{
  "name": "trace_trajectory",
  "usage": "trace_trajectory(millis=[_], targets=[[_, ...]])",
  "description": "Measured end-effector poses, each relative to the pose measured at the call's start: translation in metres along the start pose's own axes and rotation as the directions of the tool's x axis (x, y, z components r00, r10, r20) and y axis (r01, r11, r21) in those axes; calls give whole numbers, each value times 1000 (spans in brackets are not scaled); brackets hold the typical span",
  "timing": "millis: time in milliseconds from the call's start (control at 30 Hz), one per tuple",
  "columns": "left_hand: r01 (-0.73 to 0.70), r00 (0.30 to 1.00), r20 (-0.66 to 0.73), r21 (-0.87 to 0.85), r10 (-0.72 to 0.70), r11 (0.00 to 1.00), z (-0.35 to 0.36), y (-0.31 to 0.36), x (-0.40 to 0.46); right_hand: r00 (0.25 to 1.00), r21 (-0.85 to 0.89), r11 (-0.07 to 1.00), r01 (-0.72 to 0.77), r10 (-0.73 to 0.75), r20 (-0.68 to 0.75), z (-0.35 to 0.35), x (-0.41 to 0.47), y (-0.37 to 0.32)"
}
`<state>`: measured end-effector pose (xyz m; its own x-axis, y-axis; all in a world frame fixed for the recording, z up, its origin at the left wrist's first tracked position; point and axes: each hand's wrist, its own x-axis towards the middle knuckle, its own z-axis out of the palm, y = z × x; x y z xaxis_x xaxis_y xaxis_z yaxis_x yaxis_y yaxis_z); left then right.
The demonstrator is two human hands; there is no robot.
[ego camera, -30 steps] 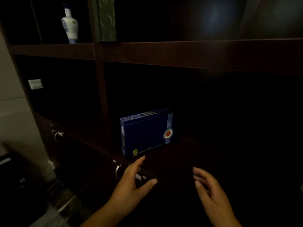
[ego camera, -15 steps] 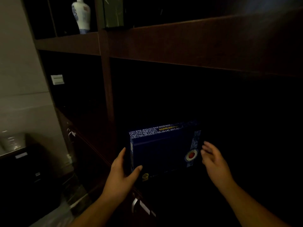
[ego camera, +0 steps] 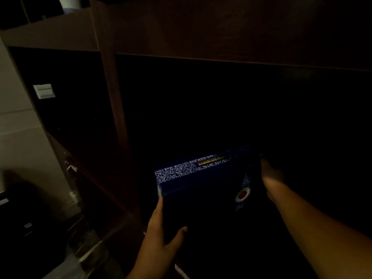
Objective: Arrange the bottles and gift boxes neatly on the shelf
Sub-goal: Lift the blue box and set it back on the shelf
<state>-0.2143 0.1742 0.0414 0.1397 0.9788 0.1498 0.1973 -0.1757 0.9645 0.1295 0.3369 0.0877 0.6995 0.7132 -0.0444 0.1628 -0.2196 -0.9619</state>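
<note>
A dark blue gift box [ego camera: 201, 190] with a blue-and-white patterned top edge and a red round seal stands in the dark shelf compartment. My left hand [ego camera: 161, 232] grips its lower left corner, thumb across the front face. My right hand [ego camera: 270, 178] is pressed against the box's right side, its fingers lost in shadow behind the edge. The base of a white and blue bottle [ego camera: 69, 4] shows on the upper shelf at top left.
The dark wooden shelf unit has a vertical divider [ego camera: 112, 101] left of the box and a thick board [ego camera: 221, 31] above it. A white wall switch [ego camera: 44, 91] sits at left. Cabinet doors with metal handles [ego camera: 70, 168] lie below, and a dim floor at bottom left.
Both hands went from hovering in front of the box to closing on its two sides. The view moved closer and lower, so the box now looks larger.
</note>
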Motion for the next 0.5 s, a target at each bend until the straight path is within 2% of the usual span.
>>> trace_trajectory(millis=[200, 300, 500], targets=[[-66, 998, 22, 43, 65, 997, -3, -1, 0, 995, 152, 985, -84, 75, 65, -9, -13, 10], [-89, 995, 46, 45, 87, 995, -8, 2, 4, 997, 194, 981, -28, 14, 77, -25, -27, 15], [-135, 985, 112, -3, 134, 991, -17, 2, 21, 999, 211, 977, 17, -11, -31, -65, -77, 26]])
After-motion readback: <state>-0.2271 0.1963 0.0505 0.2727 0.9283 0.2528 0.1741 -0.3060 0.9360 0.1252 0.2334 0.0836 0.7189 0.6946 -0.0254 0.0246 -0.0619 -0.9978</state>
